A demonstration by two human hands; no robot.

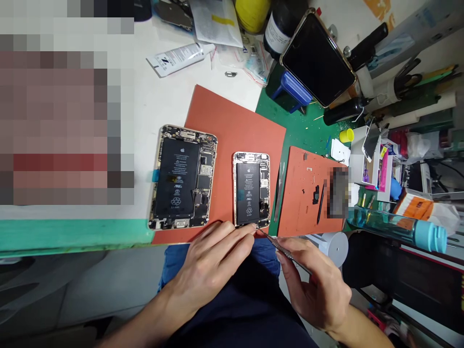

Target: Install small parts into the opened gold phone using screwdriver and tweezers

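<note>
Two opened smartphones lie with batteries and circuit boards exposed. The smaller opened phone (248, 191) is near the table's front edge, and the larger opened phone (179, 179) lies to its left. My left hand (221, 251) is closed at the smaller phone's bottom end, its fingertips against that edge. My right hand (315, 280) grips a thin metal pick with a knurled handle (284, 251). The pick's tip meets the phone's bottom edge, beside my left fingertips. Metal tweezers (279, 191) lie just right of the smaller phone.
A reddish-brown mat (232, 116) lies under the phones. A second mat (295, 193) at right carries small loose parts. A glue tube (179, 59), a propped phone (319, 58), a blue bottle (402, 229) and small drawers (369, 164) stand around. A blurred person is at left.
</note>
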